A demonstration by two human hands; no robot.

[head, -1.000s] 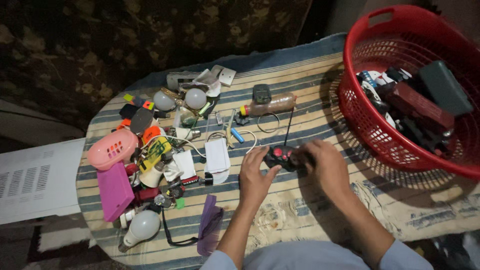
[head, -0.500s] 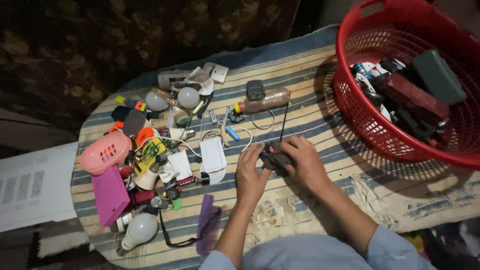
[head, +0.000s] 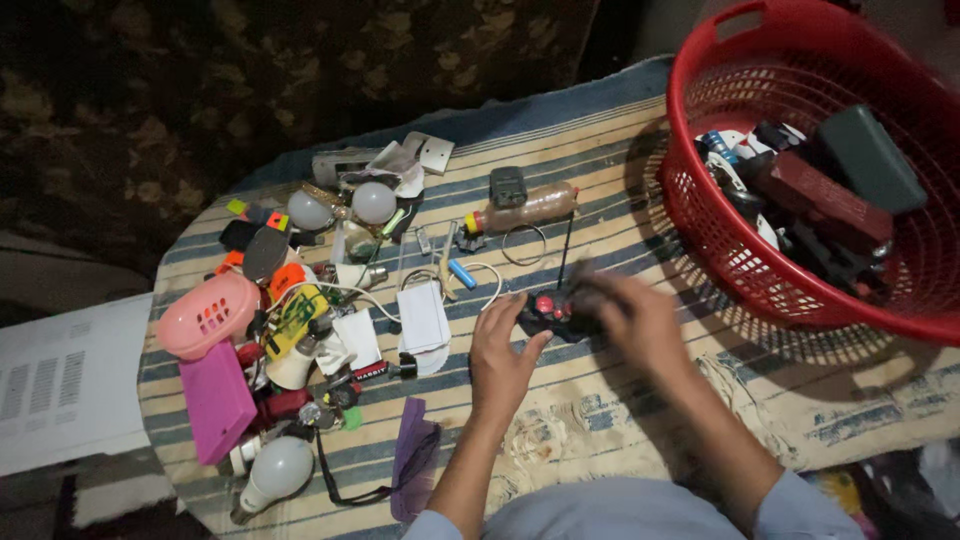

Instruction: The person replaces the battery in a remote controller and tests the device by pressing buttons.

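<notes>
Both hands [head: 560, 335] still grip the black controller [head: 553, 312].

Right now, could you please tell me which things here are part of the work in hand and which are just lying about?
In hand:
left hand
right hand
black gadget with red buttons

Lying about:
red basket
light bulbs
pink case
plastic bottle

Both hands, left hand [head: 503, 352] and right hand [head: 630, 318], meet on the small controller [head: 553, 310]. Left of the grip lies a heap of bulbs and gadgets [head: 300, 320]; right, the basket [head: 700, 215]; beyond, a bottle [head: 525, 209].
</notes>
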